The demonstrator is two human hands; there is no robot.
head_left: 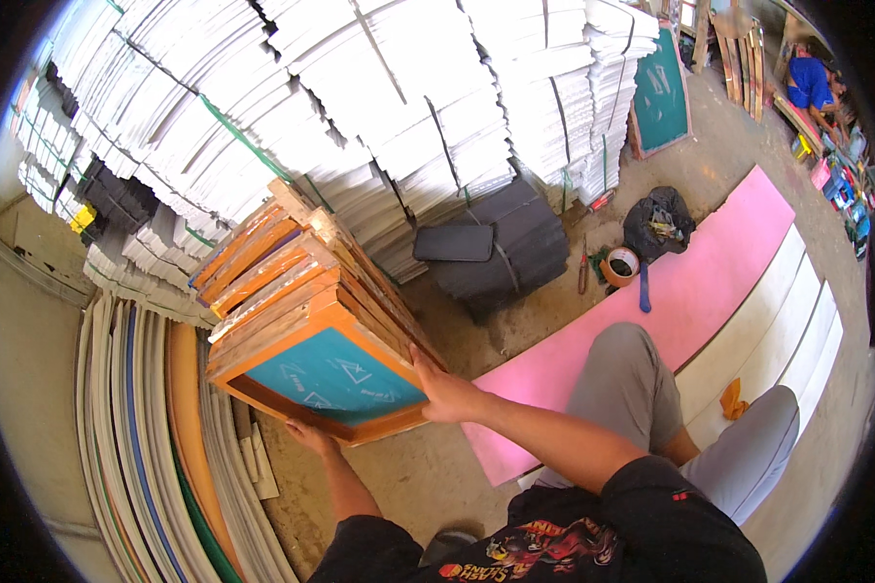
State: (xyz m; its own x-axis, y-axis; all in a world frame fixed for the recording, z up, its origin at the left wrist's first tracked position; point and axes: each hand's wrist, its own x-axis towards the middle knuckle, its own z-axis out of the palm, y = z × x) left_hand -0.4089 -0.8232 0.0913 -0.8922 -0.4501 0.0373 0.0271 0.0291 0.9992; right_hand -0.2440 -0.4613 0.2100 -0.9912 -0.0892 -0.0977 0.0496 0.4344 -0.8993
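Observation:
An orange wooden screen-printing frame (332, 381) with teal mesh and pale printed shapes leans at the front of a stack of similar frames (292, 248). My right hand (445, 387) grips its right side, thumb along the upper edge and fingers around the wood. At the lower edge, my left hand (311, 437) holds the wood with its fingers closed against it; some fingertips are hidden by the frame.
Tied stacks of white sheets (389, 87) rise behind the frames. Upright boards (131, 418) line the left. Beyond the frames are a black bundle (525, 253) with a phone (454, 243) on it, a tape roll (620, 264) and a black bag (656, 222). Pink sheet (690, 282) lies right; another person (812, 85) is far right.

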